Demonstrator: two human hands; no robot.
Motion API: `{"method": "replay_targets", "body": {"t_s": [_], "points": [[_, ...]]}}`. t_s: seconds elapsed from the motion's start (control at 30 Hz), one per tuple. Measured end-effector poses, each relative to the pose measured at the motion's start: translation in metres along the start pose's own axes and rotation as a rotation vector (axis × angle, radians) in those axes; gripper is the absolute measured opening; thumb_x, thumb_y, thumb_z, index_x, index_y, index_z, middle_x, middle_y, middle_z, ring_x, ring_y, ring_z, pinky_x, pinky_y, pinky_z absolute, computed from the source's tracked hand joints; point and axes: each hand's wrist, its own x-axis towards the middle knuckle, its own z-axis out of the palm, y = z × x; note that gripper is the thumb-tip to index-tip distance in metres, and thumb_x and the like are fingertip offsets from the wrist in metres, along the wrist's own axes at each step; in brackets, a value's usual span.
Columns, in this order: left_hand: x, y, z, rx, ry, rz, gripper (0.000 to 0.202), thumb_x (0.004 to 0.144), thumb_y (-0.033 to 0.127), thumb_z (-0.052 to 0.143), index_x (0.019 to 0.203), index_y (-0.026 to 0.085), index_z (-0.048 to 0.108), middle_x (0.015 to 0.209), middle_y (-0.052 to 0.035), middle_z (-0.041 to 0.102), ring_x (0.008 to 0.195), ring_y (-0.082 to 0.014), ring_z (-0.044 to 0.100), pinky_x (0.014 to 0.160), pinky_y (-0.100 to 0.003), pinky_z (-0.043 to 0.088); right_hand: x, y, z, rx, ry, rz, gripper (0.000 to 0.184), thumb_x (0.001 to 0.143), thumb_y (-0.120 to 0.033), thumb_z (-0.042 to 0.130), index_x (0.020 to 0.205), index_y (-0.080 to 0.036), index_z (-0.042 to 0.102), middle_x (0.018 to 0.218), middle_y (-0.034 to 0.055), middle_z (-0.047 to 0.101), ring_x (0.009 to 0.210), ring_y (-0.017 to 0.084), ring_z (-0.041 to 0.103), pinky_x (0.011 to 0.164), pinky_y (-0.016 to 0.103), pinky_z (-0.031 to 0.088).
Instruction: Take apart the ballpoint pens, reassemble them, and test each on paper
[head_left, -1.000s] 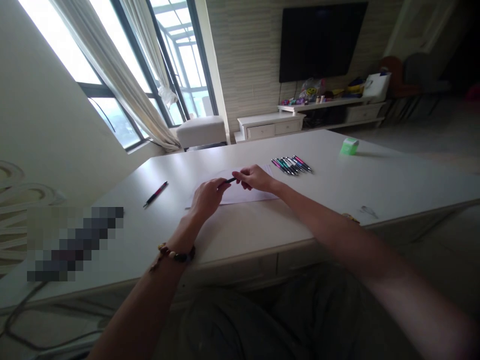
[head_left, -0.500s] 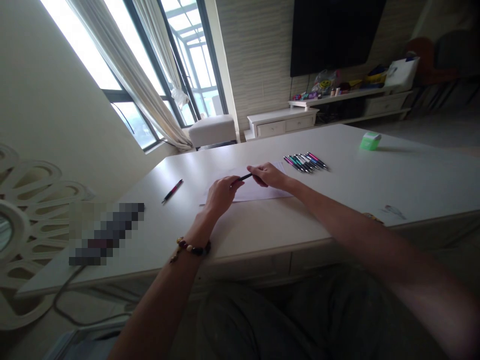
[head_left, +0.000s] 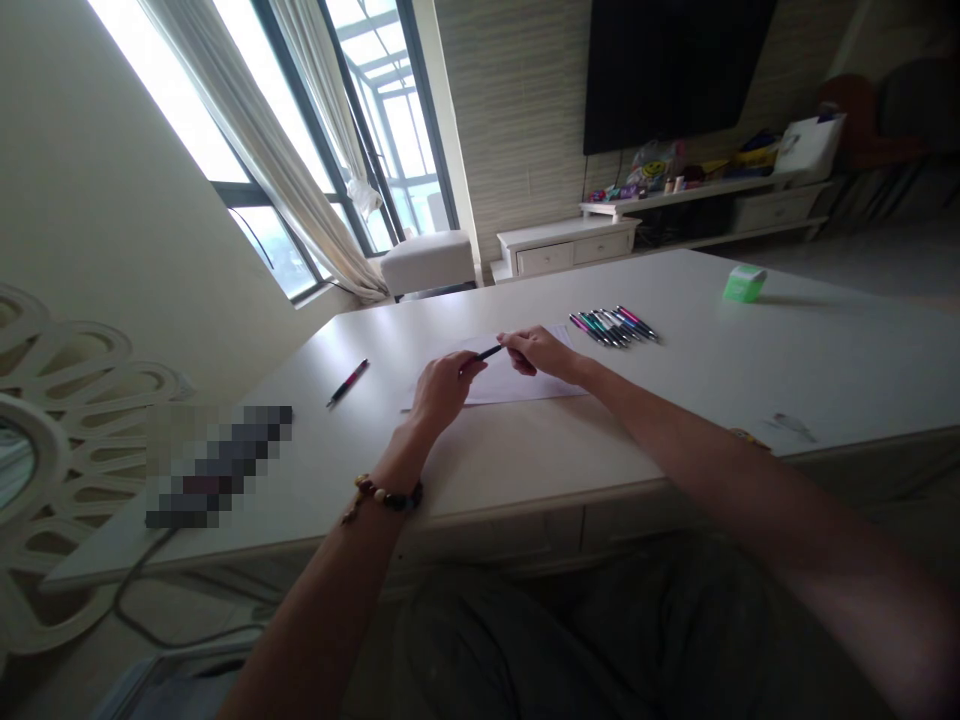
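**Slim black pen [head_left: 484, 353] pinched between both hands above white paper sheet [head_left: 499, 390].**
Left hand [head_left: 442, 390] and right hand [head_left: 538, 352] have grips closed on opposite ends; row of multicoloured pens [head_left: 611, 325] lies beyond on white desk [head_left: 825, 370].

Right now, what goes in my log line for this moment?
left hand: holds black pen | right hand: pinches same pen | beneath: white paper | nearby: row of pens
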Motion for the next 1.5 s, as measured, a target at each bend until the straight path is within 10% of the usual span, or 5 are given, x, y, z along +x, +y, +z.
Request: {"method": "replay_targets", "body": {"t_s": [1.2,1.5], "points": [[0.0001,0.0004,0.0003,-0.03,0.029,0.027,0.03,0.086,0.04,0.05,0.093,0.02,0.07,0.074,-0.0036,0.068,0.062,-0.0139,0.055,0.059,-0.023,0.037,0.0011,0.0015,0.0029,0.002,-0.045,-0.001,0.036,0.087,-0.031,0.052,0.055,-0.016,0.047,0.041,-0.0042,0.045,0.034,0.006,0.039,0.035,0.019,0.029],[-0.0003,-0.0002,0.0012,-0.025,0.026,0.015,0.031,0.087,0.041,0.048,0.093,0.02,0.071,0.072,-0.0028,0.068,0.062,-0.0133,0.056,0.06,-0.023,0.038,0.0005,0.002,0.0006,-0.049,-0.07,-0.053,0.041,0.086,-0.045,0.05,0.059,-0.015,0.049,0.044,-0.004,0.046,0.036,0.005,0.039,0.038,0.019,0.029]]}}
